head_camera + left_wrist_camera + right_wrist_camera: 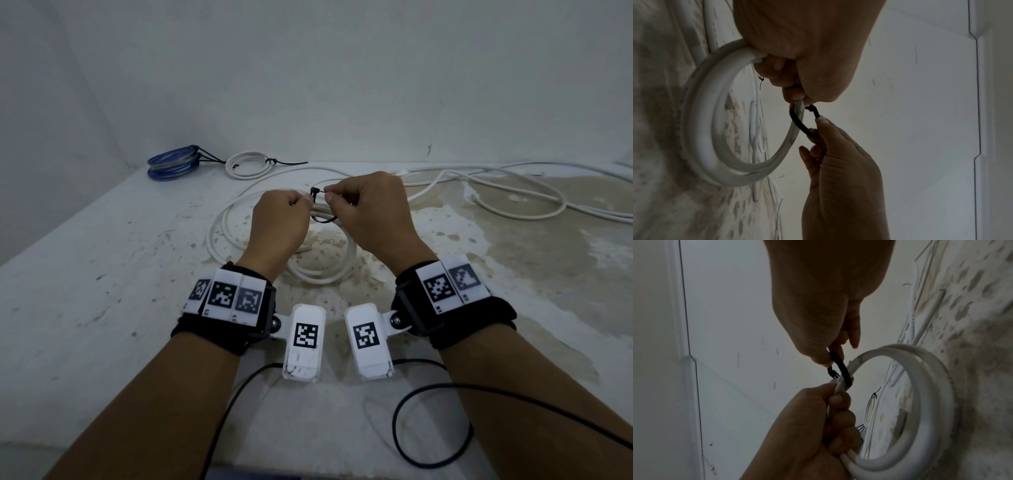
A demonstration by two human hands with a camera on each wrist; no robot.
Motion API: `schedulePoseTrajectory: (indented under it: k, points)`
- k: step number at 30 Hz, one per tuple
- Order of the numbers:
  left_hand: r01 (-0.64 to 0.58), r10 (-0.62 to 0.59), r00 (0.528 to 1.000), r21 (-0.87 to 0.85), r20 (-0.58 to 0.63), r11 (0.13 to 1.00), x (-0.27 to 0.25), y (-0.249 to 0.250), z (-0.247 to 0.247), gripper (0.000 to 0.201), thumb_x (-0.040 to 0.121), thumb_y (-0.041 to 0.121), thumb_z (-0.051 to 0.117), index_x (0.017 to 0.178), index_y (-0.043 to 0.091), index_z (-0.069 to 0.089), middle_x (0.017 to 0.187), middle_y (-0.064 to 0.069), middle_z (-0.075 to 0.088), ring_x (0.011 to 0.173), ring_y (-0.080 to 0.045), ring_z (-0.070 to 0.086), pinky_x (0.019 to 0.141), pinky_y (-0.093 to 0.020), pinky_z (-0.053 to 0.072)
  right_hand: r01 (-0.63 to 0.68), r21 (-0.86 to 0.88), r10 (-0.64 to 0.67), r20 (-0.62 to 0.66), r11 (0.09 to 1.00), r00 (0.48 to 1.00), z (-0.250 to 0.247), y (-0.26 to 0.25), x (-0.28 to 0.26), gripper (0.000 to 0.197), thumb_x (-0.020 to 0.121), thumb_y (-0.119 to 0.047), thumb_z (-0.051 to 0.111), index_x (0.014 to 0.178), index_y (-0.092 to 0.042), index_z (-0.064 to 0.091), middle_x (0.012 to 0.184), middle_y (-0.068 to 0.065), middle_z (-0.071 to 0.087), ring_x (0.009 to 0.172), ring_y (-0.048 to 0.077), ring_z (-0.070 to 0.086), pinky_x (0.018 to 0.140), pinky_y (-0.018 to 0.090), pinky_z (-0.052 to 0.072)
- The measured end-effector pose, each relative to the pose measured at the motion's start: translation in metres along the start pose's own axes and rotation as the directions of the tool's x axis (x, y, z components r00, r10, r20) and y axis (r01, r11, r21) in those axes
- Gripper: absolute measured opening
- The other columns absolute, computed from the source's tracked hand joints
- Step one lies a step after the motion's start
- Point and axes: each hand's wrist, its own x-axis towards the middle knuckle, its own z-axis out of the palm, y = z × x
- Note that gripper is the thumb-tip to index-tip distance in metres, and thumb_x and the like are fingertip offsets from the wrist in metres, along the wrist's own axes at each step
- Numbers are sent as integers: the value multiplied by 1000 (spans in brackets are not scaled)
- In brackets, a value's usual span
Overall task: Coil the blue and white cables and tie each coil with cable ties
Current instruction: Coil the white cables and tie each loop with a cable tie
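Above the white coil (318, 267), both hands' curled fingers (330, 196) pinch a black tie (322, 219).

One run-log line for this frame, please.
phase: tying white coil | left hand: grips coil | right hand: pinches black cable tie looped round coil | blue coil: tied

Bare utility room, stained concrete slab (102, 291), plain whitewashed wall (308, 68)
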Motion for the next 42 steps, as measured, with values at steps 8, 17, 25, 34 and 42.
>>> schedulePoseTrajectory:
  k: [8,17,25,34,42]
  points:
    - [-62,61,998,84,22,995,-1,1,0,35,95,29,53,77,5,71,69,-13,66,50,-13,45,55,-28,35,-20,-63,21,5,998,1000,-2,-1,1,16,87,-24,67,94,-17,80,75,2,75,66,16,66,67,27,50]
    - [-96,90,993,73,80,993,-2,2,0,30,96,27,52,83,13,75,62,3,61,51,-8,46,56,-26,34,-43,-107,43,-5,993,999,-6,-2,2,14,86,-22,67,86,-19,80,58,-8,59,55,11,55,53,14,33]
    - [-122,114,989,74,99,990,-4,4,-1,29,96,26,52,81,15,74,58,11,57,51,-4,47,55,-25,34,-2,-125,2,1,992,1000,-7,-2,3,14,86,-21,66,85,-19,79,63,-4,67,50,6,46,53,11,28]
    - [-136,130,983,36,133,990,-2,2,-2,30,96,30,51,86,17,76,79,0,73,74,-20,65,74,-41,52,-36,18,36,5,999,999,-3,0,4,32,94,-22,59,73,-2,72,60,11,65,57,27,57,58,34,45]
    - [-173,173,967,-18,185,985,-3,4,-4,28,96,30,52,87,18,76,77,-1,74,74,-23,66,70,-39,53,-250,305,221,127,919,967,-6,1,5,21,92,-7,55,98,-11,75,60,-8,59,56,6,51,62,23,45]
